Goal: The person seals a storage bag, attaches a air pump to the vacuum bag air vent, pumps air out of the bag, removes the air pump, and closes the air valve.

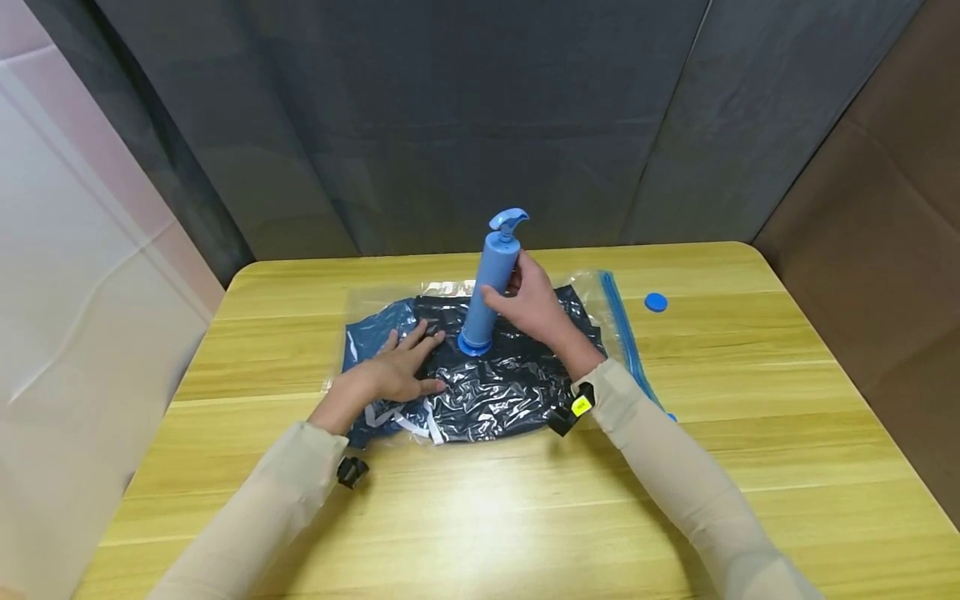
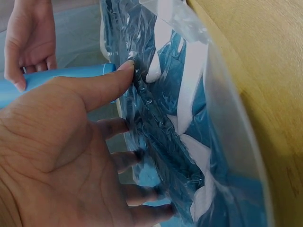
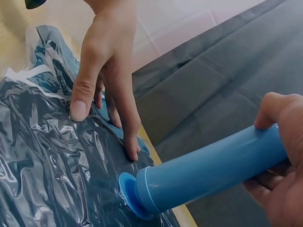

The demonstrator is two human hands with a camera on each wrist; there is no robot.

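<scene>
A clear vacuum bag (image 1: 510,383) with dark blue and white clothing inside lies flat on the wooden table (image 1: 480,517). A blue hand pump (image 1: 491,279) stands upright on the bag, its base on the bag's middle. My right hand (image 1: 531,298) grips the pump's barrel (image 3: 213,165). My left hand (image 1: 401,367) lies flat on the bag to the left of the pump, fingers spread and pressing the plastic (image 3: 102,99). In the left wrist view the left hand (image 2: 71,161) touches the crinkled bag (image 2: 189,118).
A small blue round cap (image 1: 656,302) lies on the table right of the bag. The bag's blue zip strip (image 1: 626,333) runs along its right edge. Dark cloth hangs behind the table; cardboard stands to the right.
</scene>
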